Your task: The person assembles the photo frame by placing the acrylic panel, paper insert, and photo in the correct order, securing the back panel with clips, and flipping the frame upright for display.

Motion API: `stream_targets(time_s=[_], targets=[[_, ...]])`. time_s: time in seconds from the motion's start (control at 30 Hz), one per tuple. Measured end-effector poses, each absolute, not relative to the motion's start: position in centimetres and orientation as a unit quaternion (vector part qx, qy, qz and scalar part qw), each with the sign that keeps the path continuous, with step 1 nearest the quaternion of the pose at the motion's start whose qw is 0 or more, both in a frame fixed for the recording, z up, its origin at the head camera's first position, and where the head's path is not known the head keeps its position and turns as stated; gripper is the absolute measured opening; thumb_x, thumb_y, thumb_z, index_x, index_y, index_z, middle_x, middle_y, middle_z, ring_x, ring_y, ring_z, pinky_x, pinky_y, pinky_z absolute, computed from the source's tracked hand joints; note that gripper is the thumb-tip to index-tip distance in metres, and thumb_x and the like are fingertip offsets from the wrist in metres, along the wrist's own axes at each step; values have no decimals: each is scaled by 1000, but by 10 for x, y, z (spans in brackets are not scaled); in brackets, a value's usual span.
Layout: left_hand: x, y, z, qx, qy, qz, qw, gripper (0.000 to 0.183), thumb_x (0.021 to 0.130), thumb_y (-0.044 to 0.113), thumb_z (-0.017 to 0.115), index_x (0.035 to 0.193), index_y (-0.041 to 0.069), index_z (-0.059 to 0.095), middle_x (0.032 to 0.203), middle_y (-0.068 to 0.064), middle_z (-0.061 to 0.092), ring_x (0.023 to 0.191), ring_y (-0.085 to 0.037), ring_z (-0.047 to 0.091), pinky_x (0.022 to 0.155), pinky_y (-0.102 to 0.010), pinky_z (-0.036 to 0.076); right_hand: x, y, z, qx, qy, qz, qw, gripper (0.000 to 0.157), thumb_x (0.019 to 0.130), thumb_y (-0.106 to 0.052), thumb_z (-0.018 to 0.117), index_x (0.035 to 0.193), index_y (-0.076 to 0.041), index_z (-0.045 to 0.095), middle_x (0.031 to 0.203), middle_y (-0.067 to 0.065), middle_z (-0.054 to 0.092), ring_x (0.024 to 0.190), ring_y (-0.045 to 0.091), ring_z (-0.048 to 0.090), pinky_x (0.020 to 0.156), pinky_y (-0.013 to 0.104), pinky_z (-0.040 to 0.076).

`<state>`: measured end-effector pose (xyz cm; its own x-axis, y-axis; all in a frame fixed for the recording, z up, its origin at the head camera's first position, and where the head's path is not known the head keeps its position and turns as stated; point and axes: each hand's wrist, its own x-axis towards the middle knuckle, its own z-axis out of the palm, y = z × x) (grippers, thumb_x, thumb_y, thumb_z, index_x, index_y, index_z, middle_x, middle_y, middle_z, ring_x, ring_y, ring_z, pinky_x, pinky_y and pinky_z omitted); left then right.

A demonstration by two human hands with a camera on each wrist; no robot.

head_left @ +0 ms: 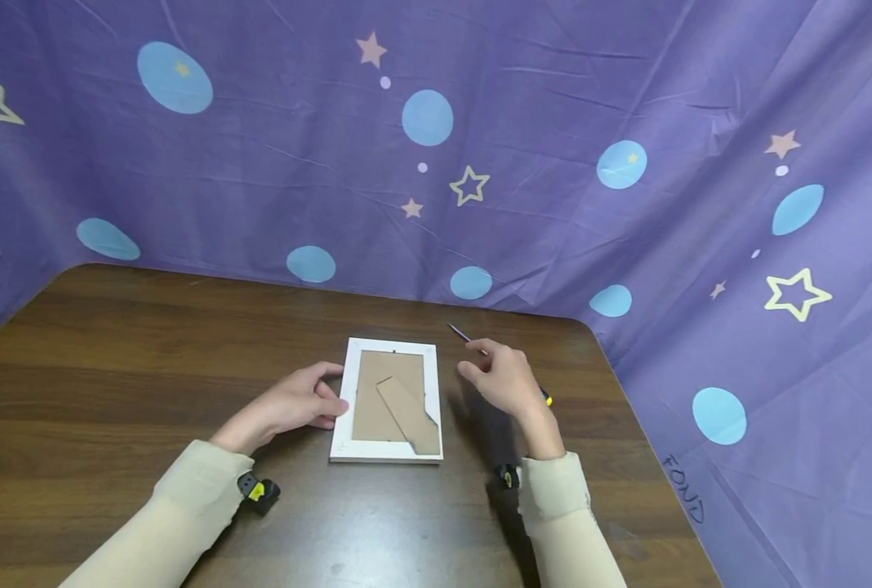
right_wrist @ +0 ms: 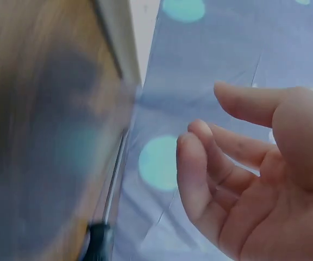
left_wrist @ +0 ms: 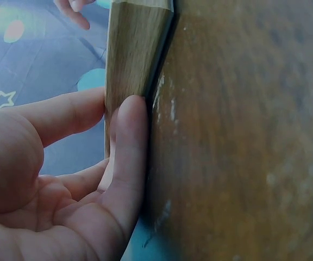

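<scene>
A white picture frame (head_left: 342, 437) lies back side up on the brown table, its tan backing board (head_left: 373, 408) and slanted stand leg (head_left: 410, 416) showing. My left hand (head_left: 307, 398) holds its left edge. In the left wrist view, thumb and fingers (left_wrist: 129, 141) meet the frame's wood-grained side (left_wrist: 135, 49). To the right of the frame, my right hand (head_left: 505, 377) hovers with loosely bent fingers and nothing between them. Beyond and beneath it lies a screwdriver (head_left: 460, 332), mostly hidden by the hand in the head view. Its metal shaft (right_wrist: 116, 174) and dark handle (right_wrist: 98, 242) appear in the right wrist view.
The wooden table (head_left: 149, 343) ends at a purple curtain (head_left: 260, 163) with stars and blue dots, which hangs along the back and right. Each wrist carries a black strap (head_left: 260, 492) near a pale sleeve (head_left: 179, 506).
</scene>
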<state>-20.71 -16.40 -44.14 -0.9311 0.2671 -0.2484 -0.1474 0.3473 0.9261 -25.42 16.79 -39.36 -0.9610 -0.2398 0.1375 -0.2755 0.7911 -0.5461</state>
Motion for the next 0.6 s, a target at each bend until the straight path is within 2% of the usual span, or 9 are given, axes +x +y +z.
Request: stream_targets(time_s=[0.13,0.27,0.4,0.6], targets=[[-206,-163,-439,36,803,567,182,77,96,5,75,159,-8,31,103,-19,66,87,-21,71,82,-37,66,-267,192,-393,130,-956,257,51,39,98,-23,75,132,-6,72,95,10,76,90,25,70,83,48,58],[-206,-163,-437,37,804,565,183,78,96,5,74,159,-8,31,104,-19,66,88,-22,70,82,-37,66,-281,215,-396,127,-969,207,49,38,98,-21,75,132,-3,71,96,11,70,94,29,66,84,52,56],[-207,-163,-438,39,804,565,182,77,97,6,74,159,-8,31,104,-19,66,88,-22,70,82,-37,66,-291,234,-402,122,-977,171,24,39,98,-20,75,131,0,69,98,13,65,94,31,63,85,53,54],[-206,-164,-440,37,803,566,184,77,97,6,74,159,-8,31,103,-19,65,87,-22,70,82,-37,66,-299,251,-414,133,-979,151,-29,34,99,-23,76,124,-2,69,99,11,68,94,29,66,85,51,57]])
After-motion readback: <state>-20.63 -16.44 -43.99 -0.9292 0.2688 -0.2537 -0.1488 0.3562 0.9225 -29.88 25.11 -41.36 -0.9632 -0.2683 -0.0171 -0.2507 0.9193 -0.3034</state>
